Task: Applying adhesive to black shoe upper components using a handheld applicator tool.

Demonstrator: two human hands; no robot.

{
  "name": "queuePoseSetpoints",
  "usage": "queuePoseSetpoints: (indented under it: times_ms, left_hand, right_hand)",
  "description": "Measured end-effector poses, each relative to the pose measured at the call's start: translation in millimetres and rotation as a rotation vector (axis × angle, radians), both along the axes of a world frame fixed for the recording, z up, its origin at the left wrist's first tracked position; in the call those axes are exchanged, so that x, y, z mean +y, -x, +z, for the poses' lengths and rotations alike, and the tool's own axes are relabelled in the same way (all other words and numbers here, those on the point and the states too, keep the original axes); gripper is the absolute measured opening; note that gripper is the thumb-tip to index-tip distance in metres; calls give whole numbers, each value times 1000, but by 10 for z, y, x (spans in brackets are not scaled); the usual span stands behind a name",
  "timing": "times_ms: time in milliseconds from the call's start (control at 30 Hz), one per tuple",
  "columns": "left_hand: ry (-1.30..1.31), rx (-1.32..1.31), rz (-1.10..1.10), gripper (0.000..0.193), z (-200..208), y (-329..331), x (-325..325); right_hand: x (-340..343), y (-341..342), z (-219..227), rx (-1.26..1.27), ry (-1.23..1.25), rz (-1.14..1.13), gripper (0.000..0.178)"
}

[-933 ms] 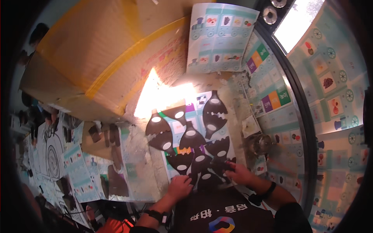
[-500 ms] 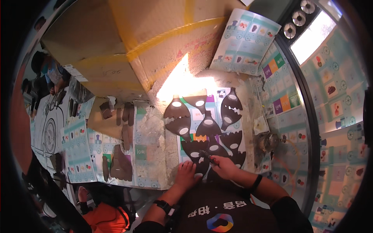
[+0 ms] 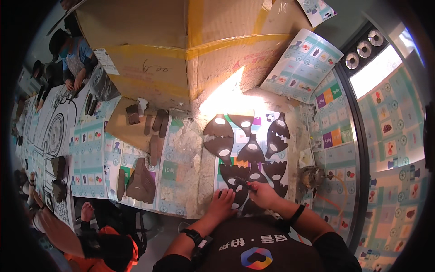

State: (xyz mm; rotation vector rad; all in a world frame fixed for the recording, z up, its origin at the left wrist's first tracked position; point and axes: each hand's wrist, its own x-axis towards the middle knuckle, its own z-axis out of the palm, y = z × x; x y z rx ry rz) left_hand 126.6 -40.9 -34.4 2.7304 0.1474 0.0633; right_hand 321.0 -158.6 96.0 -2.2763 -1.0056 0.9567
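Flat dark-brown cut pieces (image 3: pixel 252 151), flared with narrow necks, jagged edges and white ovals, lie in overlapping rows on the printed sheet before me. My right hand (image 3: pixel 263 195) is closed around a dark, brush-like tool (image 3: pixel 241 181) with a bit of red at the grip. Its tip is over a jagged-edged piece (image 3: pixel 233 173) in the nearer rows. Beside that, my left hand (image 3: pixel 221 202) rests palm down, fingers stretched out on the sheet's near left edge, touching the lowest pieces. The exact kind of tool is hard to make out.
A large taped cardboard box (image 3: pixel 140 68) stands at the back, with a bright light patch beside it. More brown pieces (image 3: pixel 141 183) lie to the left. A round, crusted container (image 3: pixel 311 177) sits at right. Other people work at the left table (image 3: pixel 50 122).
My view has shifted, so the table and box appear farther right and lower. My left hand stays on the near pieces; my right hand still grips the tool over them.
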Motion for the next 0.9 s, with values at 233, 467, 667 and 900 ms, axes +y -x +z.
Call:
queuePoseSetpoints:
  times_ms: [233,467,667,900]
  left_hand:
    - [-26,37,-13,86,-4,-1,-24]
    - [-6,99,-27,88,91,-3,-28]
    - [6,137,-13,92,134,-3,-59]
    - [28,198,-10,94,169,-13,-69]
  right_hand:
    - [-7,-81,-1,-25,30,46,25]
    - [-86,-164,43,-18,153,95,29]
    - [-130,-135,25,-14,94,86,29]
    - [-146,-141,4,-9,107,42,26]
